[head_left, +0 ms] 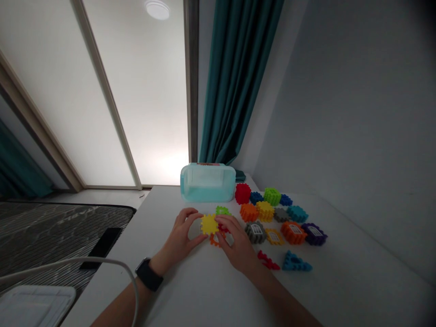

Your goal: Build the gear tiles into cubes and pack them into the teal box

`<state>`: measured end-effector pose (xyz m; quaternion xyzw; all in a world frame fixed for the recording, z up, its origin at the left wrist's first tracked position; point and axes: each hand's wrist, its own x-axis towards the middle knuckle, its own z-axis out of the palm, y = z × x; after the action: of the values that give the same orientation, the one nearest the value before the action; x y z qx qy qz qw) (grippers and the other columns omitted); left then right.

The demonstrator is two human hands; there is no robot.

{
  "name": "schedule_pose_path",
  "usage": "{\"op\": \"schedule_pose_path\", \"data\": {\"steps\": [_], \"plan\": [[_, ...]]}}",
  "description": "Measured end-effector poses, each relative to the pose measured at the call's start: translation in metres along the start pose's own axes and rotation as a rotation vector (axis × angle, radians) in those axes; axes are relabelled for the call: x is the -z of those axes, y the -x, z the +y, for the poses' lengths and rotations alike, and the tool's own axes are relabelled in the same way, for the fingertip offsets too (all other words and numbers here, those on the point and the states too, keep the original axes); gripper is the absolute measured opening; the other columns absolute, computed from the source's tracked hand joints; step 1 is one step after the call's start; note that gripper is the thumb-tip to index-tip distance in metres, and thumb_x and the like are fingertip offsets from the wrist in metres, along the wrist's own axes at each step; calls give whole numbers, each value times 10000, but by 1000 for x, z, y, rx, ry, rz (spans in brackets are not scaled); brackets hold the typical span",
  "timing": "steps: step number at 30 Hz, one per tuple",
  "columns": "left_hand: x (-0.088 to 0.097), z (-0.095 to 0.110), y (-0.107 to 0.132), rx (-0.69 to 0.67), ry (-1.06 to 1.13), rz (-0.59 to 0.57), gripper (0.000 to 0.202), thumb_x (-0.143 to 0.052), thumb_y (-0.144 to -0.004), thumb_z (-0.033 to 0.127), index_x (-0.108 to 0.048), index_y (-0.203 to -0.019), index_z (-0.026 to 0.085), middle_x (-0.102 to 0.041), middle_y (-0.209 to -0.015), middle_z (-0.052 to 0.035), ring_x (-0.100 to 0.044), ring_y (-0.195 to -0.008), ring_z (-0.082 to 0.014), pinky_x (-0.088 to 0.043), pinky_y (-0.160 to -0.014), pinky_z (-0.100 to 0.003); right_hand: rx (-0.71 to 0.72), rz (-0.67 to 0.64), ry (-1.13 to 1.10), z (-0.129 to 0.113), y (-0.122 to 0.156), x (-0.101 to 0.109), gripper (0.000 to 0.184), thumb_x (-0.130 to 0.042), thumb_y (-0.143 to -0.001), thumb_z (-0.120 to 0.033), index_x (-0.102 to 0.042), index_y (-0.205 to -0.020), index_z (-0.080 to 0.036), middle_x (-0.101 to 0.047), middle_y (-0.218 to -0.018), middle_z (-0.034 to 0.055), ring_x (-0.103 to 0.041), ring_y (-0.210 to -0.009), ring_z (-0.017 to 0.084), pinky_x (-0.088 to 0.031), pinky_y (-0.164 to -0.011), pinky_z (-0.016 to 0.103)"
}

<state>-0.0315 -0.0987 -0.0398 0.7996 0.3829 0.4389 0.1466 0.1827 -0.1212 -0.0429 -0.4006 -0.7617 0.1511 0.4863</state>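
Between my two hands is a yellow notched building tile [209, 224]. My left hand [184, 234] pinches its left edge with thumb and fingers, and a dark watch [149, 274] sits on that wrist. On the opposite side my right hand [235, 240] grips the same tile. A green notched piece [223, 210] shows just behind the tile. An orange notched piece [214, 240] and a red piece [223, 228] are partly covered by my right fingers. Whether these pieces join the yellow tile, I cannot tell.
Stacks of notched tiles, including red [243, 193], lime [272, 196], grey [255, 232] and purple [314, 234], stand right of my hands. Red [268, 260] and blue [296, 261] triangles lie nearer. A translucent bin [208, 182] stands behind; a white cable [98, 260] crosses lower left.
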Motion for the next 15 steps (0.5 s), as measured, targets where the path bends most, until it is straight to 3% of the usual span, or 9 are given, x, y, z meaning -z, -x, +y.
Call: {"op": "schedule_pose_path", "data": {"steps": [5,9,15], "plan": [[-6,-2,0,-4,31,25,431,-761,-792,298,-557,-1166,229,-533,-1206,-105,-550,-1152,-262,-482,-994,-442,-233,-11,-231,1,1,-5,361,-547,-907,-241,-543,-1268,-234,-676,-1015,59,-666,-913,195,-551,-839,349],[-10,-3,3,-27,-3,6,438,-783,-768,294,-543,-1127,219,-547,-1193,-107,-567,-1112,-258,-497,-953,-438,-321,-8,-372,5,0,-9,292,-554,-912,-303,-571,-1189,-213,-645,-817,6,-653,-778,169,-539,-772,314],[-2,-1,3,-163,-197,-67,270,-745,-787,256,-602,-1013,220,-577,-1165,-96,-565,-1103,-263,-476,-968,-453,-401,50,-332,9,-2,-4,268,-568,-910,-403,-659,-1045,-190,-682,-858,56,-655,-819,201,-526,-766,331]]}}
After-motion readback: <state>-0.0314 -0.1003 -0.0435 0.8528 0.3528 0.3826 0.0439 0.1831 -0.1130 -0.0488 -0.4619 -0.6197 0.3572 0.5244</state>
